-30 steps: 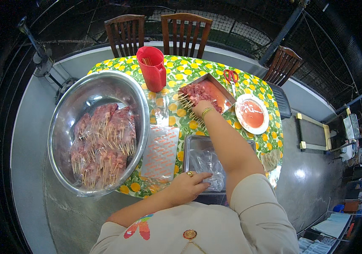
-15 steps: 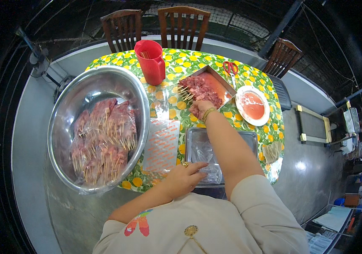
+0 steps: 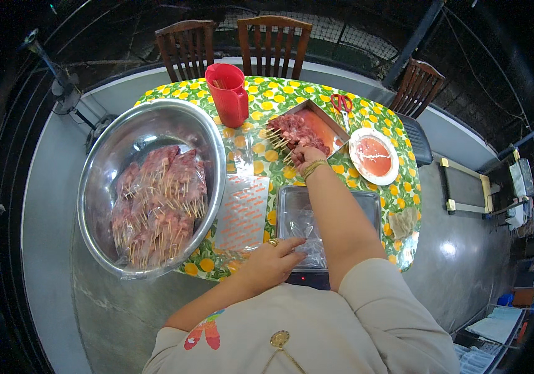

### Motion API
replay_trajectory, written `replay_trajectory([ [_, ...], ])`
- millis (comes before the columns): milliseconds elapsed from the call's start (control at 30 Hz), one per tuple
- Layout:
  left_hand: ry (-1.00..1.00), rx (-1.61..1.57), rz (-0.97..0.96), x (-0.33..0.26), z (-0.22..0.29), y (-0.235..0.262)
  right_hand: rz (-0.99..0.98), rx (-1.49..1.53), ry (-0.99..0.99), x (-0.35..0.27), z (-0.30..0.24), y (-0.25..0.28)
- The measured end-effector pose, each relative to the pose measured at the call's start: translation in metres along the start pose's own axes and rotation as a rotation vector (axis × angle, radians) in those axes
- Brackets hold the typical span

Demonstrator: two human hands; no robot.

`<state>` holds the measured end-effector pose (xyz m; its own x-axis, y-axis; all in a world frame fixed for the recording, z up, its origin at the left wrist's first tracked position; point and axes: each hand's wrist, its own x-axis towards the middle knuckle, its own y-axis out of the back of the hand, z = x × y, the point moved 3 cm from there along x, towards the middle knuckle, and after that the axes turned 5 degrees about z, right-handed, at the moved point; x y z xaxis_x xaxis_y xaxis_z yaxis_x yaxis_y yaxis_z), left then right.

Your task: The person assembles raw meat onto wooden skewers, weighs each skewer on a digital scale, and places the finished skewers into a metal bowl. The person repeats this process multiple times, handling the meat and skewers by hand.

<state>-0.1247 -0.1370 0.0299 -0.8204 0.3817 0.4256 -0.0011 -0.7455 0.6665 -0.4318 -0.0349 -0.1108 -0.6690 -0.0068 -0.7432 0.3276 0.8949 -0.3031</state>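
My right hand (image 3: 307, 157) is at the near corner of a metal tray (image 3: 345, 138) holding raw meat skewers (image 3: 298, 132). Its fingers are curled round skewers there; the fingertips are partly hidden. The bare stick ends point left over the tray's edge. My left hand (image 3: 274, 260), with a ring on it, lies low with fingers stretched out at a clear plastic bag (image 3: 312, 240). That bag rests in a grey metal tray (image 3: 367, 198) before me, partly covered by my right forearm. Left of it lies a stack of printed clear bags (image 3: 240, 212).
A big steel basin (image 3: 95, 181) on the left holds bagged meat skewers (image 3: 161, 199). A red jug (image 3: 226, 96) with sticks stands at the back. Red-handled scissors (image 3: 342, 105), a white plate (image 3: 374, 131) with reddish liquid and rubber bands (image 3: 403, 222) lie right. Wooden chairs (image 3: 274, 45) stand behind.
My right hand has shifted slightly right and away from me along the meat skewers. My left hand stays at the plastic bag. The whole view has swung a little.
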Motion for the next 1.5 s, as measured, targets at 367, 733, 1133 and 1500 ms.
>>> replay_trajectory([
  [367,0.133,0.094,0.143,0.014,0.020,-0.005,-0.043,-0.307,0.196,-0.063,-0.025,0.053],
  [733,0.185,0.362,0.339,0.056,0.014,-0.014,-0.240,-0.427,0.425,-0.212,-0.087,0.129],
  [1133,0.157,0.380,0.263,0.074,0.048,-0.054,-0.421,-0.354,0.005,-0.371,-0.028,0.270],
  [1500,0.018,0.395,0.130,0.046,0.078,-0.096,-0.389,-0.439,0.035,-0.288,0.016,0.262],
])
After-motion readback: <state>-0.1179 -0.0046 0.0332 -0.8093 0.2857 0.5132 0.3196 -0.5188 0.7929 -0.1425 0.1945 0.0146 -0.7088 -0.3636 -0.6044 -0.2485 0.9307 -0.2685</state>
